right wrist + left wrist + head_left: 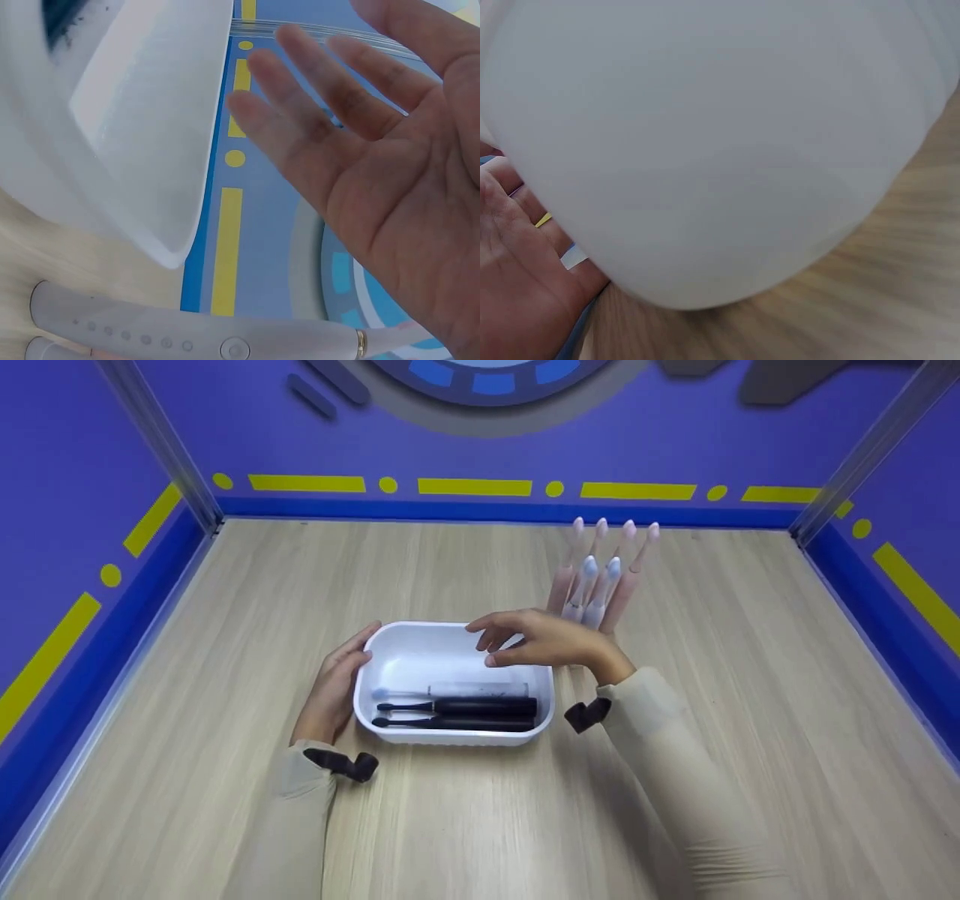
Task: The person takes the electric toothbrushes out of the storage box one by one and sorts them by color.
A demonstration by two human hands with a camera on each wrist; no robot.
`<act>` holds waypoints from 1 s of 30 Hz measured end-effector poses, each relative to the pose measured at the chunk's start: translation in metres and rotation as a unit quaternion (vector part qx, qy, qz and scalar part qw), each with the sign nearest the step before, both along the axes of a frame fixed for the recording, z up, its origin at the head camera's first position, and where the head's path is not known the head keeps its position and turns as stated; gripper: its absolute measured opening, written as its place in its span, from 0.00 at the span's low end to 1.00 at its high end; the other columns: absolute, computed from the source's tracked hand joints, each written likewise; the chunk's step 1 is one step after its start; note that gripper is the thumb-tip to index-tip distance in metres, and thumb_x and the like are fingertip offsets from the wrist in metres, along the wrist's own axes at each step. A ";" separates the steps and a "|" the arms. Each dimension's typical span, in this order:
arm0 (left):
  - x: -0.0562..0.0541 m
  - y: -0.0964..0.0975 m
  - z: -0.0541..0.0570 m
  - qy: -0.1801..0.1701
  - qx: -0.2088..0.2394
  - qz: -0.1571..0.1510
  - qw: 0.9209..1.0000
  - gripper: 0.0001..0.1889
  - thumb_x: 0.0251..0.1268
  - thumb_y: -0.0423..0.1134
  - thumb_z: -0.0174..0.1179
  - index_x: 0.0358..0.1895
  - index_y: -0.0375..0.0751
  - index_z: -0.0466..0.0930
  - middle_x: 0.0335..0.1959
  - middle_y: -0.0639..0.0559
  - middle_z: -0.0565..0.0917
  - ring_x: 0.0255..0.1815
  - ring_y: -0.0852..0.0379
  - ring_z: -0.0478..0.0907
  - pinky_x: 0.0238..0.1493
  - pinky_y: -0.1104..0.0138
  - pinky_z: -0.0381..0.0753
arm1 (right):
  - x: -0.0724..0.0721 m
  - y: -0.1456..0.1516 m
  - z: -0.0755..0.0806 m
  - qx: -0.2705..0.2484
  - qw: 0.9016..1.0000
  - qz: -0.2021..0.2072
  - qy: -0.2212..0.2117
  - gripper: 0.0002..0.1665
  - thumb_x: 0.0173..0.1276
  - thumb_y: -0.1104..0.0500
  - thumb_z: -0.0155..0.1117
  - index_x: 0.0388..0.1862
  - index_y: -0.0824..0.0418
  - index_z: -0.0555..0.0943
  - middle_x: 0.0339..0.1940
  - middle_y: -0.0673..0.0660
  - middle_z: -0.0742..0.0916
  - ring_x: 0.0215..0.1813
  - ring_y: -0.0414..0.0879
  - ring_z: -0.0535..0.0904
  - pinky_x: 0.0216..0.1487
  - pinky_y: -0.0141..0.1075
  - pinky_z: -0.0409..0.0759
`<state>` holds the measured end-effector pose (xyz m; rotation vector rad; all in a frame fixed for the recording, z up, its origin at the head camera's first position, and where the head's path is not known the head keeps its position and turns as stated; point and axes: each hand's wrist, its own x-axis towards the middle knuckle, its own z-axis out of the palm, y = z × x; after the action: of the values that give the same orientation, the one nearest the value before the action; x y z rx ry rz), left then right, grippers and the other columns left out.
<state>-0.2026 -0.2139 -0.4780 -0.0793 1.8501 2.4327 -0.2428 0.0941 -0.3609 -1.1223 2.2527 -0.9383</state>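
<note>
A white plastic box (pixel 454 739) lies on the table with two black electric toothbrushes (pixel 480 706) and a white electric toothbrush (pixel 480 690) side by side along its near wall. My left hand (pixel 330 686) holds the box's left end, thumb at the rim and fingers along the outer side. Over the box's right far part hovers my right hand (pixel 544 637), fingers loosely bent, nothing in them. In the right wrist view, its palm (pixel 397 187) and spread fingers face the camera beside the box wall (pixel 150 150).
Behind my right hand, several pink electric toothbrushes (pixel 626 585) stand upright, with two white ones (pixel 589 585) in front of them. A white toothbrush handle (pixel 187 330) shows large in the right wrist view. Blue-purple panels (pixel 480 457) enclose the wooden table (pixel 375 562).
</note>
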 end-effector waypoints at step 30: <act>0.000 0.001 0.000 0.005 0.007 0.001 1.000 0.28 0.68 0.27 0.40 0.72 0.33 0.59 0.76 0.47 0.59 0.77 0.56 0.52 0.77 0.66 0.51 | -0.022 -0.049 -0.021 0.157 0.984 0.023 -0.083 0.26 0.66 0.61 0.63 0.64 0.61 0.74 0.52 0.60 0.85 0.54 0.49 0.82 0.50 0.39 0.83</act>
<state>-0.2030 -0.2132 -0.4781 -0.0682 1.8372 2.4522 -0.2652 0.0452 -0.3817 -0.9143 2.1358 -0.6059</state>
